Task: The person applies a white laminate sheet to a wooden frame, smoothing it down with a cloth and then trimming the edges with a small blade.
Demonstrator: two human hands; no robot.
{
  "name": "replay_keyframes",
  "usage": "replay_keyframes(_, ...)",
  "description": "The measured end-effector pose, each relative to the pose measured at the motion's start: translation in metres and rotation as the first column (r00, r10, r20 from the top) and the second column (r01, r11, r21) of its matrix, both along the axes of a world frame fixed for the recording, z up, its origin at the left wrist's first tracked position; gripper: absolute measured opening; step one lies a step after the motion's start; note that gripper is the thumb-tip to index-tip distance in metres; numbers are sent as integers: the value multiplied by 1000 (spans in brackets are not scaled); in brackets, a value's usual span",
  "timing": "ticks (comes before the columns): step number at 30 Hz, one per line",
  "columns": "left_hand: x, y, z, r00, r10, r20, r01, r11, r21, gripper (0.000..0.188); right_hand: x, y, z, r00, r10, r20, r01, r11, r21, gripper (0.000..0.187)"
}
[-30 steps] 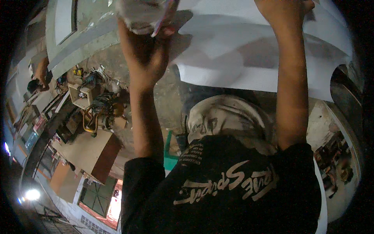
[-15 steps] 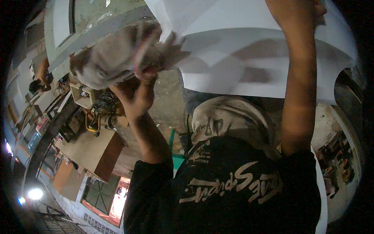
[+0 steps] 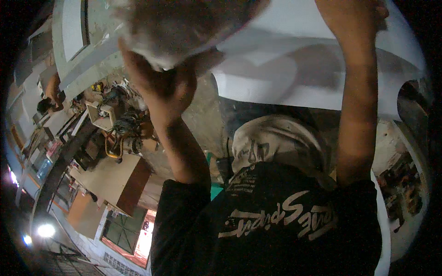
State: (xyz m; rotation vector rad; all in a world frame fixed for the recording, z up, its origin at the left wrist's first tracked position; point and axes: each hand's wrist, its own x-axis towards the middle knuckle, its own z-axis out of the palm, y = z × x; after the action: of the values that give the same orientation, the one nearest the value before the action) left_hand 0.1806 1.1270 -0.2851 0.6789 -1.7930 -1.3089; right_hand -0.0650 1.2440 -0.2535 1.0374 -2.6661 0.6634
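Observation:
My left hand [image 3: 159, 85] is closed on a bundled greyish-white cloth [image 3: 184, 30], which is smeared by motion and runs up past the top of the view. Below the cloth and to its right spreads a large white panel [image 3: 281, 85] with curved edges, and shadows fall across it. My right hand [image 3: 352, 16] is at the upper right over this panel. Its visible fingers curl at the far side, partly cut off by the top edge, so what they grip is hidden.
On the left stand a beige box-like cabinet [image 3: 113, 179], a small open box [image 3: 101, 115] and coiled black cables [image 3: 129, 126]. Another person [image 3: 50, 96] is at the far left. A bright lamp [image 3: 46, 230] shines at the lower left.
My left hand has lifted the cloth up and to the right, toward the top of the view. My right hand stays almost in place.

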Motion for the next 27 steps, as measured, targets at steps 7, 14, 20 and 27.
replay_keyframes(7, -15, 23, 16, 997, 31, 73, -35, 998, 55, 71, 19, 0, 20, 987, -66, -149, 76, 995, 63, 30)
replay_keyframes(14, 0, 32, -6, 999, -15, -29, 20, 981, 193, 64, 0, 0, -1, 990, -20, -142, 29, 998, 63, 30)
replay_keyframes(20, -7, 21, -17, 981, -87, -174, 123, 971, 206, 70, 1, 4, 6, 991, -3, -135, 13, 997, 73, 32)
replay_keyframes(27, 0, 27, -16, 984, -70, -164, 106, 968, 227, 65, -8, 3, -10, 987, -11, -158, 16, 1000, 27, 33)
